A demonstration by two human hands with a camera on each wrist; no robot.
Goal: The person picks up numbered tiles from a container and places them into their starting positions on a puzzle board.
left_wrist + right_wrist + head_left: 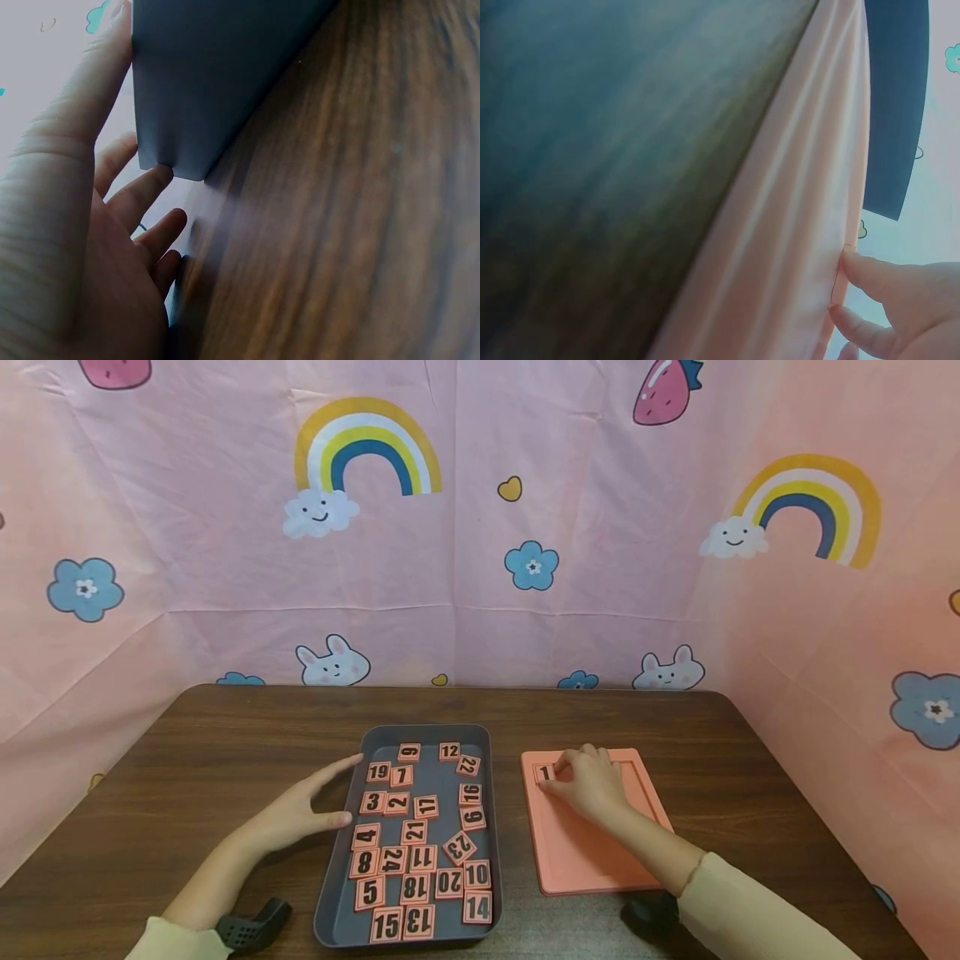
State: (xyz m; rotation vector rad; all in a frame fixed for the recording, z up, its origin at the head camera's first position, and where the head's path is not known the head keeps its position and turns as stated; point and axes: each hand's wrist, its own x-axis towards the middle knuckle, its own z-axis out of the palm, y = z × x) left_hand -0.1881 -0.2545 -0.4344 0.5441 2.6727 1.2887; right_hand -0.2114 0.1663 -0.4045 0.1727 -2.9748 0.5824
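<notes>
My right hand (594,783) is over the top left corner of a pink square board (577,852) with a raised rim. Its thumb and a finger pinch the edges of a pink number tile marked 1 (543,773), which lies at that corner. In the right wrist view, the thumb and fingertip (859,266) meet the tile's edge, low over the board. My left hand (288,814), fingers spread and relaxed, rests at the left side of a dark grey tray (333,877). The left wrist view shows its fingertips (161,172) against the tray's outer wall.
Several pink tiles with black numbers, such as 15 (387,926) and 12 (449,752), lie loose in the tray, some turned sideways or upside down. Tray and board stand side by side on a dark wooden table (247,735). A patterned pink cloth (480,635) hangs behind.
</notes>
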